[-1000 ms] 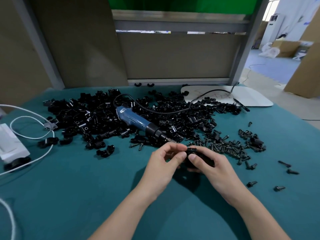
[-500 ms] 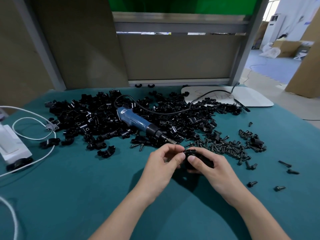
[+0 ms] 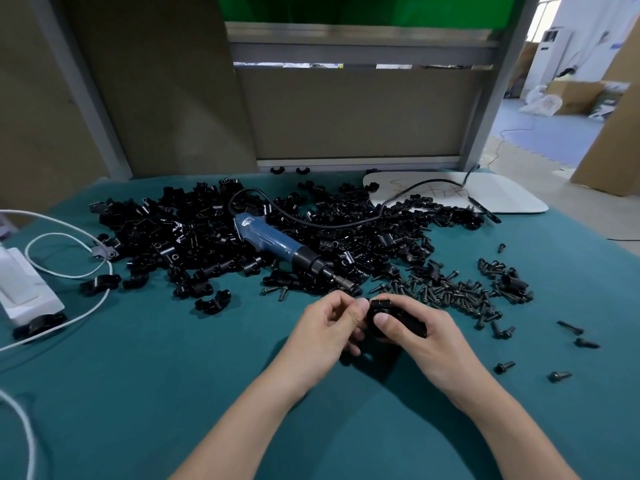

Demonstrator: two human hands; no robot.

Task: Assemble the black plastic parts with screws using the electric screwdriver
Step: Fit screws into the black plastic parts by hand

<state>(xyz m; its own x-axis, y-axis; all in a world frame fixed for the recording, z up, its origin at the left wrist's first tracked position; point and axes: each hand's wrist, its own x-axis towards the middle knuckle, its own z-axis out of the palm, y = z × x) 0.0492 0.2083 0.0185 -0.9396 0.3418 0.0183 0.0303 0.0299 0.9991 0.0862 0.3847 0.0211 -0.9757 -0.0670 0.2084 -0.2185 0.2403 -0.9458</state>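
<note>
Both hands meet above the teal table near its middle front. My right hand (image 3: 420, 332) grips a black plastic part (image 3: 380, 306), thumb pressed on its top. My left hand (image 3: 329, 323) has its fingers curled against the part's left end; what it pinches is hidden by the fingers. Just beyond the hands lies the blue electric screwdriver (image 3: 277, 244), its bit pointing toward them, on a big pile of black plastic parts (image 3: 194, 237). A heap of black screws (image 3: 457, 296) lies to the right of the hands.
The screwdriver's black cable (image 3: 346, 221) loops back to the right over a white board (image 3: 498, 199). A white device (image 3: 24, 289) and white cords (image 3: 69, 271) lie at the left edge. Loose screws (image 3: 571, 329) dot the right side. A panel wall stands behind the table.
The hands stay together at the same spot; the fingers have shifted slightly on the black part. The view has drifted a little.
</note>
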